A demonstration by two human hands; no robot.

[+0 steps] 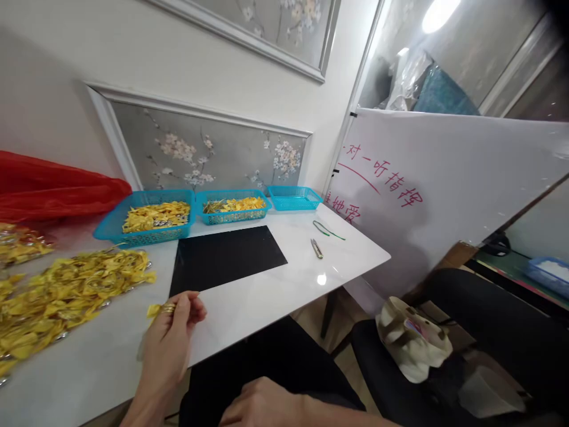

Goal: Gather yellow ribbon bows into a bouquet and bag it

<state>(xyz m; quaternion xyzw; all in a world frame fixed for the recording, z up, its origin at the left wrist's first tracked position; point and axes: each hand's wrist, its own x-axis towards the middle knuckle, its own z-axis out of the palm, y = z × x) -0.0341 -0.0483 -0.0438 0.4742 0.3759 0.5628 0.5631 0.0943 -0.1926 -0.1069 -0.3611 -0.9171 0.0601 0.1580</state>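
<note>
Yellow ribbon piece (155, 309), tipped with a gold ring, is sitting pinched between thumb and fingertips of the left hand (171, 341), which I am reading at the lower left of the frame, hovering over the near edge of the white table (288, 284). I am seeing the right hand (260, 406) lying on the lap at the bottom centre; the frame edge is cutting it off, so I cannot tell whether it is spread or closed. Left of the pinching hand, a heap of yellow ribbons (66, 293) is covering the table. Just above the hand, a black mat (224, 256) is lying flat, with three blue baskets (142, 237) lining the wall behind it.
</note>
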